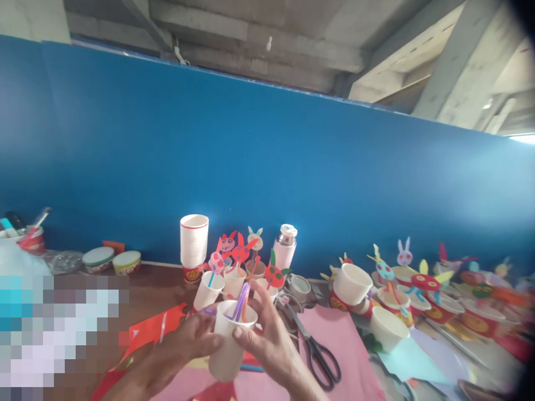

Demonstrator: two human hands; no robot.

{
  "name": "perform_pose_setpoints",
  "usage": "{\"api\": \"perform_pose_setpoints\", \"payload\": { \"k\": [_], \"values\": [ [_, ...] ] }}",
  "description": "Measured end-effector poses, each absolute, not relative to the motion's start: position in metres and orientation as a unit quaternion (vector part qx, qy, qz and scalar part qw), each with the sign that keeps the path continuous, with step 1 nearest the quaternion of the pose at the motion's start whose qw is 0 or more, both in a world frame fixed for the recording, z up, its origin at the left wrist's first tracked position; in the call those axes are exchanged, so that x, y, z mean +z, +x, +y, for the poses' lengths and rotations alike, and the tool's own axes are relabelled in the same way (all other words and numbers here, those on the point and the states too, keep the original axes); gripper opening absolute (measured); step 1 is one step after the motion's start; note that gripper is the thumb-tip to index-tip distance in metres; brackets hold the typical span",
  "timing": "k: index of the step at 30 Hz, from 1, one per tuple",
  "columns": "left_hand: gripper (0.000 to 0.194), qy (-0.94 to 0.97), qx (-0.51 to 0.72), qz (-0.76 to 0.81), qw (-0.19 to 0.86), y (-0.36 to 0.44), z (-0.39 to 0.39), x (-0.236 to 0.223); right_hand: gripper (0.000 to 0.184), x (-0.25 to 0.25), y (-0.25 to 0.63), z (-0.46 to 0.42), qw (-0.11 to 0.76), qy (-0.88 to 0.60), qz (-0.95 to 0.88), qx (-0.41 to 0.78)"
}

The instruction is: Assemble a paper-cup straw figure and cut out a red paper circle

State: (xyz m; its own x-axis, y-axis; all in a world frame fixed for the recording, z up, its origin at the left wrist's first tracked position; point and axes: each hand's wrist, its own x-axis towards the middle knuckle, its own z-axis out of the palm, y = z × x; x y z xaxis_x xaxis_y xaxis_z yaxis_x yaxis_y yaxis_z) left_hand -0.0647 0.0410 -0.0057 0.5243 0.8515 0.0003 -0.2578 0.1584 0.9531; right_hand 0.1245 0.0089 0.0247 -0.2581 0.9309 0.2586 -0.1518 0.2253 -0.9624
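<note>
Nearest the camera, the person's left hand and right hand grip a white paper cup from opposite sides, thumbs against its wall. Held between them, the cup has its long axis near upright, the rim leaning slightly right; whether its base touches anything is unclear. Purple strips rise from its mouth, nearer the right hand's raised fingers. Black-handled scissors lie right of that hand on a pink sheet.
</note>
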Motion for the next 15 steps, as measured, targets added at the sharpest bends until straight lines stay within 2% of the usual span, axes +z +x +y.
{"api": "perform_pose_setpoints", "payload": {
  "k": [7,10,15],
  "values": [
    [0.066,0.507,0.393,0.281,0.713,-0.057,0.034,0.007,0.085,0.036,0.131,0.007,0.531,-0.337,-0.583,0.514],
    [0.063,0.493,0.408,0.274,0.718,-0.054,0.038,0.005,0.075,0.040,0.139,0.010,0.549,-0.345,-0.564,0.512],
    [0.048,0.387,0.459,0.287,0.746,-0.051,0.043,-0.006,0.053,0.052,0.146,0.012,0.569,-0.361,-0.547,0.496]
  ]
}}
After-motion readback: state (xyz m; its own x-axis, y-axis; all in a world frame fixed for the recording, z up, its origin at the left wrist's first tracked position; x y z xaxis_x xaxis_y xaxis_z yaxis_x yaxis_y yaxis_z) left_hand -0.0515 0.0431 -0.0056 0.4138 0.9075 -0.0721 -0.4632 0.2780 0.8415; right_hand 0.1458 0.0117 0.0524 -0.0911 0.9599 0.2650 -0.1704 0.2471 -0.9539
